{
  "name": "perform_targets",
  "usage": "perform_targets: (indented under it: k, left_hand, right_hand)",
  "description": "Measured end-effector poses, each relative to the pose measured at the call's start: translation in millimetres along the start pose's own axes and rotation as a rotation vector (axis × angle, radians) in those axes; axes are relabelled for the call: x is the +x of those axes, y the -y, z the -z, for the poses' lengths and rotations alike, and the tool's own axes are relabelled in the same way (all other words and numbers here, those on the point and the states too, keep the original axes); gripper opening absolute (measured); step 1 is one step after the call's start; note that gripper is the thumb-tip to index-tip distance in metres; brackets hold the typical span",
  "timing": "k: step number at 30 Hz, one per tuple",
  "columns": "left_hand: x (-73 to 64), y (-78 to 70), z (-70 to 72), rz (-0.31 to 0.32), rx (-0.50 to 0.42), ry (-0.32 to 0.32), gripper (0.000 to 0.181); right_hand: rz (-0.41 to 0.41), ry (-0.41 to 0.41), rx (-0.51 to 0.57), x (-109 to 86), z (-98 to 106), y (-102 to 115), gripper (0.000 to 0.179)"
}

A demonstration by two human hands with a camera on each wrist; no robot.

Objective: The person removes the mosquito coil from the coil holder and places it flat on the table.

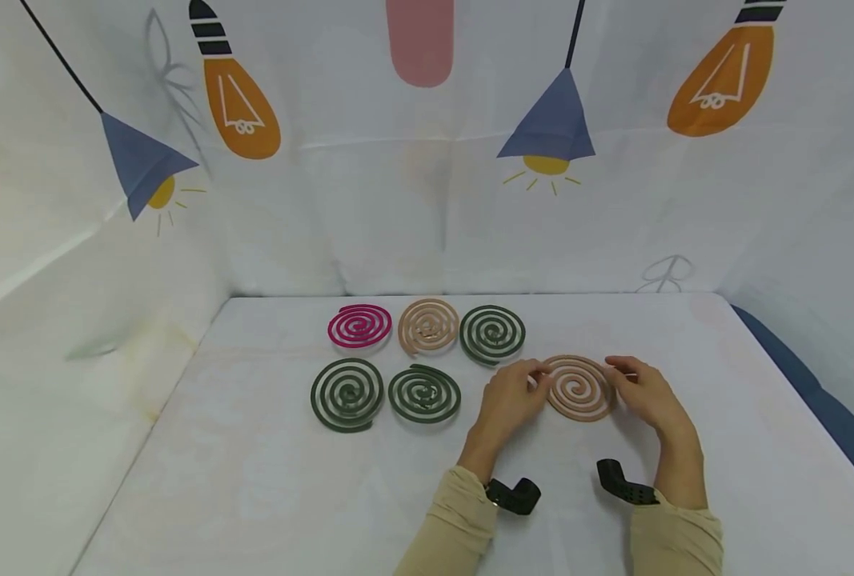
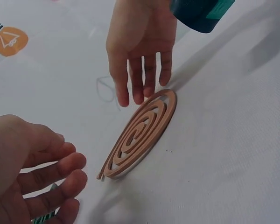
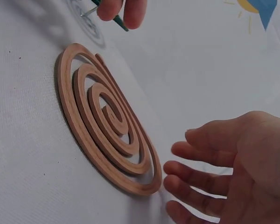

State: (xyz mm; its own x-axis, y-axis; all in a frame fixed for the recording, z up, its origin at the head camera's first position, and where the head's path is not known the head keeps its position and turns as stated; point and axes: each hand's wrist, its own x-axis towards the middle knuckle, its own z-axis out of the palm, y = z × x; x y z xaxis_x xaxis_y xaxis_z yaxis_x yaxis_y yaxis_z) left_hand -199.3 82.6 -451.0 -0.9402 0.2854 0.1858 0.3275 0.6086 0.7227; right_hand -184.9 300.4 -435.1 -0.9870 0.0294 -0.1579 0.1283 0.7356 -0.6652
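Note:
A light brown mosquito coil (image 1: 578,389) lies flat on the white table between my two hands. Just left of it is my left hand (image 1: 511,398), its fingers loosely bent; in the left wrist view a gap shows between those fingertips and the coil (image 2: 139,135). On the coil's other side, my right hand (image 1: 646,392) has relaxed fingers. Its fingertips come very close to the rim in the right wrist view, where the hand (image 3: 252,163) grips nothing; whether they touch the coil (image 3: 70,107) I cannot tell.
Further left lie a pink coil (image 1: 358,326), a tan coil (image 1: 428,326) and a green coil (image 1: 492,334) in a back row. Two more green coils, one outer (image 1: 347,394) and one inner (image 1: 424,393), form a front row. A printed cloth wall (image 1: 369,216) stands behind the table.

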Motion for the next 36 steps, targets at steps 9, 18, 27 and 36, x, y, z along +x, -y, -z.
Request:
perform_targets:
  k: [9,18,27,36]
  left_hand:
    - [5.7,12.5,4.9,0.020,-0.119,-0.187,0.018]
    - [10.0,26.6,14.5,0.103,-0.125,-0.332,0.020]
    - [10.2,31.5,19.6,0.108,-0.128,-0.380,0.022]
    - [9.8,34.8,21.8,0.144,-0.148,-0.417,0.024]
  right_hand:
    - [0.101,-0.162,0.091,2.8,-6,8,0.043]
    - [0.210,-0.164,0.160,7.1,-19,24,0.041]
    - [0.237,-0.157,0.162,10.9,-29,28,0.037]
    - [0.256,-0.160,0.193,18.4,-38,32,0.036]
